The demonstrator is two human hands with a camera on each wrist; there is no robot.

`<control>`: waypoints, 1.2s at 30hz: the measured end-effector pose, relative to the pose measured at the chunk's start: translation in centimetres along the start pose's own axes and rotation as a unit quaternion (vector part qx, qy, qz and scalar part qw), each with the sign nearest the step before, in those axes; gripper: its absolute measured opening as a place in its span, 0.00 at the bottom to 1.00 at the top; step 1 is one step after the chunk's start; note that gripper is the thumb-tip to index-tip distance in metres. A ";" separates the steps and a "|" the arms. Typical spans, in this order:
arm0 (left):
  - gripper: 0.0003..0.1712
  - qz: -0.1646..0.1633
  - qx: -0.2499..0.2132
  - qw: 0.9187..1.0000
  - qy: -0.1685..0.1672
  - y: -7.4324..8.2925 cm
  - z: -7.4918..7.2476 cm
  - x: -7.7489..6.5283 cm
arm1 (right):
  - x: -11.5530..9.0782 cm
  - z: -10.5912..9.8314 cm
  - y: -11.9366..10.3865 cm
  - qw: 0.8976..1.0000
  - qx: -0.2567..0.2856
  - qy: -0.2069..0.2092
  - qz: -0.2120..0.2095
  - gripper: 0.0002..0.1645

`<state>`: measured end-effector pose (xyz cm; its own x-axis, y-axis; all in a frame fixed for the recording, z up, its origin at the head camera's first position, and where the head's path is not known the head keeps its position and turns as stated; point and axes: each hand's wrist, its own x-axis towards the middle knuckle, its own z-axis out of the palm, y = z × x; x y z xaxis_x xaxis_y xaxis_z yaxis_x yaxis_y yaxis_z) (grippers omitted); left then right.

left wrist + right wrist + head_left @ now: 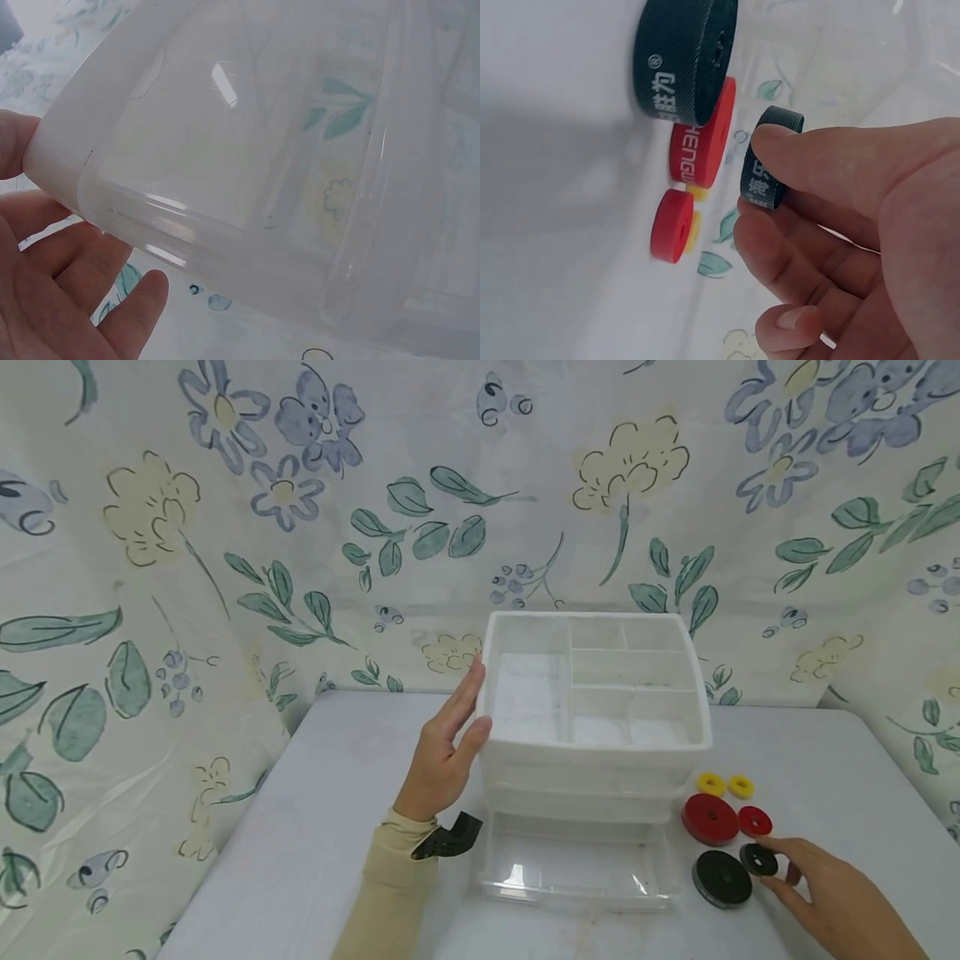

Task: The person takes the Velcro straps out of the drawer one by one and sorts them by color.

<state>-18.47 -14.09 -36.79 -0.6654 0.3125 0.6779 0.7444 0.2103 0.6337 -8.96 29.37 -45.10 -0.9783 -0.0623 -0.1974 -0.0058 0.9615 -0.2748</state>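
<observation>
My left hand [442,760] lies against the left wall of a white plastic organizer [525,747], fingers straight and the thumb at its front corner. In the left wrist view, this hand [67,277] touches the edge of the organizer beside its clear drawer front. My right hand [840,893] pinches a small black tape roll [765,862] between thumb and fingers; white lettering shows on its woven band in the right wrist view. Left of it lies a large black tape roll [722,879]. Behind are a large red roll [709,819] and a small red roll [755,821].
Two small yellow rolls [711,785] lie farthest back in the group, right of the organizer. A clear drawer [577,897] juts out at the organizer's front. Divided compartments [630,688] form its top. Floral cloth [420,427] hangs behind the white table [322,777].
</observation>
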 end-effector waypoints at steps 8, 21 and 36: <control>0.35 -0.007 0.001 1.000 -0.002 0.1 0.0 0.0 | 0.2 0.3 0.7 0.999 -0.005 -0.019 0.026 0.37; 0.35 -0.011 0.009 1.000 -0.001 0.2 0.0 0.0 | 0.6 1.1 1.9 0.999 -0.013 -0.042 0.028 0.36; 0.35 -0.013 0.010 1.000 -0.002 0.0 -0.1 0.0 | 0.9 1.5 2.3 0.996 -0.005 -0.071 0.045 0.37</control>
<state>-18.49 -14.15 -36.73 -0.6841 0.3113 0.6596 0.7280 0.2369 0.6433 -9.55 31.14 -47.27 -0.9361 -0.0115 -0.3515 0.0781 0.9677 -0.2396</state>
